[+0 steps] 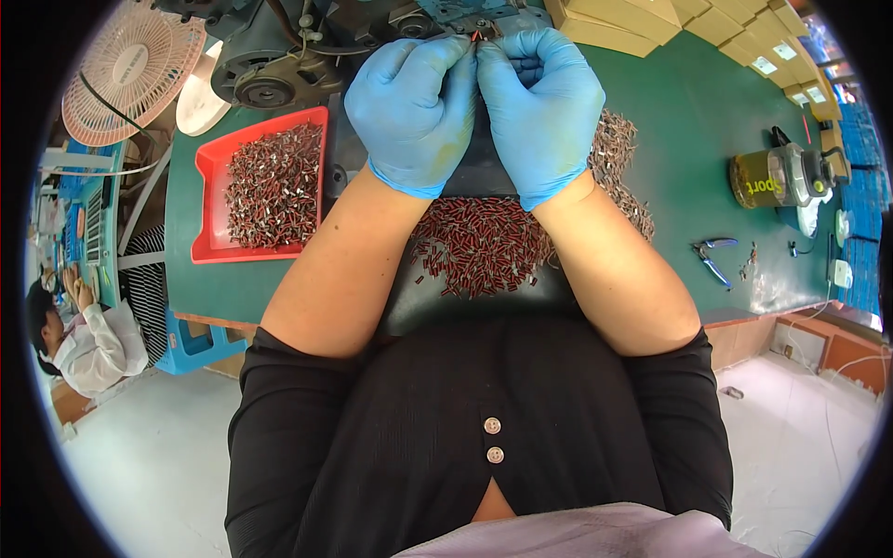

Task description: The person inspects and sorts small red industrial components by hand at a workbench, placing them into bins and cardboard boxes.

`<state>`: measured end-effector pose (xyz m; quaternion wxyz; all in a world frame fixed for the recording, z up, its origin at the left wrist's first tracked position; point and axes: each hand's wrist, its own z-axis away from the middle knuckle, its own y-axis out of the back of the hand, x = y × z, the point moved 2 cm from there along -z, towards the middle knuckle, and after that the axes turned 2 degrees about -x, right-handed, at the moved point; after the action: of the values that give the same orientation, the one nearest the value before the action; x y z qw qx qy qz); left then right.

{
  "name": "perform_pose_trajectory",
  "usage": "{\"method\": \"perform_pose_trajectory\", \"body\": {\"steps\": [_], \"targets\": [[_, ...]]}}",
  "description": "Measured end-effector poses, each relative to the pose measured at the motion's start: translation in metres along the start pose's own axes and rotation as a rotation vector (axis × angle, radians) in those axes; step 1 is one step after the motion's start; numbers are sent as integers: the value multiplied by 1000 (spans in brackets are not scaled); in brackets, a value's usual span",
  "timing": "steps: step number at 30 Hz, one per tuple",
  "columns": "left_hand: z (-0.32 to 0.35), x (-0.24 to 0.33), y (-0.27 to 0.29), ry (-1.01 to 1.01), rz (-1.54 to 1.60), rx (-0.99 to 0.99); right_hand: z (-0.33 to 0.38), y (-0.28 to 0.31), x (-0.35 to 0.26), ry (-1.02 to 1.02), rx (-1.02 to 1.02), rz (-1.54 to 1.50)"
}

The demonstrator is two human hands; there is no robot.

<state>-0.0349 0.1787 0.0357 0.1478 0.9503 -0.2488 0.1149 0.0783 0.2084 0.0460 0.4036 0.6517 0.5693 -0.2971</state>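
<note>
My left hand [409, 116] and my right hand [547, 112], both in blue gloves, meet at the machine head [484, 17] at the top of the view. Fingers and thumbs are pinched together on each hand. Between the touching fingertips shows a sliver of a small red part [477, 35]; the gloves hide the rest of it. Below my wrists lies a heap of small dark-red cylindrical parts with metal ends [484, 246]. A second heap of duller brownish metal parts [616, 153] spreads beside my right wrist.
A red tray [214, 244] full of similar parts stands left of my left forearm. Behind it are a dark motor [265, 79] and a pink fan [130, 65]. On the green table [688, 149] lie blue-handled pliers [714, 260] and a jug [777, 177]. Cartons [735, 37] line the back. Another person [93, 344] sits far left.
</note>
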Motion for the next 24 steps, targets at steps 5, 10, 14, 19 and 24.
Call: {"method": "perform_pose_trajectory", "body": {"steps": [5,10,14,19,24], "targets": [[-6,9,6,110,53,-15,5,8,-2,-83,-71,-96],[-3,15,30,487,318,-71,23,35,-3,-174,-244,-158],[21,-7,82,476,204,-160,44,76,11,-272,-454,-41],[49,-78,162,682,-39,-92,86,129,26,-343,-727,257],[73,-76,189,707,-216,-357,117,143,25,-257,-817,396]]}}
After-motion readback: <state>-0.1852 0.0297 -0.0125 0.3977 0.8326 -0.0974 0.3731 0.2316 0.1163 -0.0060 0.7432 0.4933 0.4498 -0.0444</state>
